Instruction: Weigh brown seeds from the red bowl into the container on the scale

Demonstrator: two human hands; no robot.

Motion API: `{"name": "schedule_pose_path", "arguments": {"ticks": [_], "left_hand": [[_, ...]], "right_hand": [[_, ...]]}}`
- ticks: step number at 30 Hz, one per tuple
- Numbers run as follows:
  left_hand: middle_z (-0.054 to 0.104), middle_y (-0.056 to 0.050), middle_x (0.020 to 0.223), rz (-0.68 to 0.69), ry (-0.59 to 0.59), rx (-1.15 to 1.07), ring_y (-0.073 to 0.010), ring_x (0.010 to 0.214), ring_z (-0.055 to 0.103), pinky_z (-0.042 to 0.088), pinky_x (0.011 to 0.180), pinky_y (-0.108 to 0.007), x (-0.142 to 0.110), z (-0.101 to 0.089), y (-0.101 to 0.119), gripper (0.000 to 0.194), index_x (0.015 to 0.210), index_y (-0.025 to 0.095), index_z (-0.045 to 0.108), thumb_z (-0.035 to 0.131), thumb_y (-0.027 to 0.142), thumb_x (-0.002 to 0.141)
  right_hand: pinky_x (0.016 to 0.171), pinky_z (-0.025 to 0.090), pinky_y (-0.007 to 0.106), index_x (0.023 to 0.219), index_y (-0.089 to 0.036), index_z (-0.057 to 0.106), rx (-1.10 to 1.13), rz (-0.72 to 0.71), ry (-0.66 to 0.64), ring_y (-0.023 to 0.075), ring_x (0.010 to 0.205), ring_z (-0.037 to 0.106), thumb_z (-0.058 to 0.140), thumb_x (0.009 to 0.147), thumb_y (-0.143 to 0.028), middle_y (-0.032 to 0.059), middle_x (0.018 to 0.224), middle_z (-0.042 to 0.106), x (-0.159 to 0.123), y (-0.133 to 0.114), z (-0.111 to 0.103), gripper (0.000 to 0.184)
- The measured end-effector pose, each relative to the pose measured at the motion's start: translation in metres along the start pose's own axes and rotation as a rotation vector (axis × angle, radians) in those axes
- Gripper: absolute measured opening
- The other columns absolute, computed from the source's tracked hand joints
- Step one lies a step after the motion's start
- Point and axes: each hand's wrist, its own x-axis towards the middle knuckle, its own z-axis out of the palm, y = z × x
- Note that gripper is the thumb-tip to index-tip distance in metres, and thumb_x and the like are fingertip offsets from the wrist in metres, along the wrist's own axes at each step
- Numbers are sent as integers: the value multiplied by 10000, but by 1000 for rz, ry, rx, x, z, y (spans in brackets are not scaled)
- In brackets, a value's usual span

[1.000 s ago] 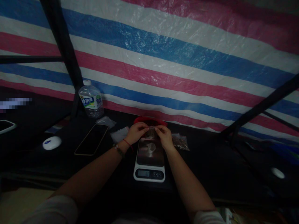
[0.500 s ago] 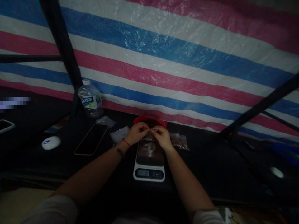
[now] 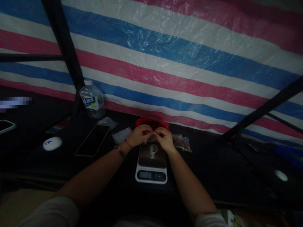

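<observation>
1. Fingertips of both hands are pinched together on one small clear bag (image 3: 152,137), left hand (image 3: 140,136) on its left edge, right hand (image 3: 165,140) on its right. Now, largest thing first: the striped tarp (image 3: 165,63) fills the whole back, red, white and blue, with a dark pole (image 3: 63,53) crossing it.
2. Dark table (image 3: 213,167) next, spreading under everything, so the pale things show up against it.
3. Water bottle (image 3: 92,100) stands upright at the back left, near the tarp, clear of my arms.
4. Phone (image 3: 92,141) lies flat, face up, left of my left wrist.
5. Kitchen scale (image 3: 151,162) sits right in front of me, display towards me, so I guess I can read it while working above it.
6. Red bowl (image 3: 152,122) sits just behind my knuckles.
7. Filled bag (image 3: 182,144) lies beside my right hand.
8. The small clear bag hangs between my pinches above the scale's far edge; its contents are too dim to tell.
</observation>
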Motion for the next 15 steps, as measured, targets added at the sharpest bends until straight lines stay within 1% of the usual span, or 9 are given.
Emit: {"name": "schedule_pose_path", "arguments": {"ticks": [2,5,7,9,10,12,14,15], "left_hand": [[695,-59,840,7,10,22,-167,821,640,505,780,-290,0,-1,1,135,772,172,676,600,271,823],[702,-61,854,32,56,66,-175,843,641,505,808,-306,1,-3,1,166,797,180,691,590,303,844],[699,-58,817,30,110,121,-177,814,637,502,798,-306,2,-5,0,178,759,184,695,621,330,830],[685,-53,759,9,149,193,-178,764,627,497,766,-304,6,-7,2,202,695,185,689,661,356,800],[677,-51,738,-2,146,227,-179,748,622,493,756,-304,8,-8,3,213,673,186,685,671,363,789],[675,-48,731,-20,96,281,-182,742,619,485,758,-306,13,-13,8,218,667,192,687,662,370,791],[692,-49,778,-51,32,342,-189,769,625,478,779,-309,14,-29,13,223,714,201,700,625,388,810],[701,-55,821,-89,17,388,-194,788,630,477,780,-310,13,-41,15,242,757,203,707,600,409,820]], "right_hand": [[737,501,326,713,-242,727,-4,18,12,189,767,634,673,770,-301,32,759,696,1,-1,-3,98],[740,501,326,715,-251,741,-5,35,90,190,752,636,685,766,-312,28,753,701,2,-1,-8,98],[748,498,326,740,-258,750,-9,25,110,191,764,636,659,791,-319,30,765,704,4,-2,-11,121],[755,492,327,758,-254,751,-4,5,90,192,784,633,612,827,-323,36,782,703,5,-1,-14,169],[756,488,328,756,-248,747,-2,-1,82,193,789,629,593,840,-324,39,783,699,5,-1,-15,192],[755,478,330,732,-232,732,-2,2,92,194,788,616,579,844,-336,43,768,687,6,2,-17,216],[759,467,328,717,-215,711,5,33,157,194,785,600,583,835,-364,42,759,674,6,7,-19,229],[763,463,325,725,-204,701,19,58,213,192,783,592,581,832,-387,40,763,669,6,11,-20,243]]}}
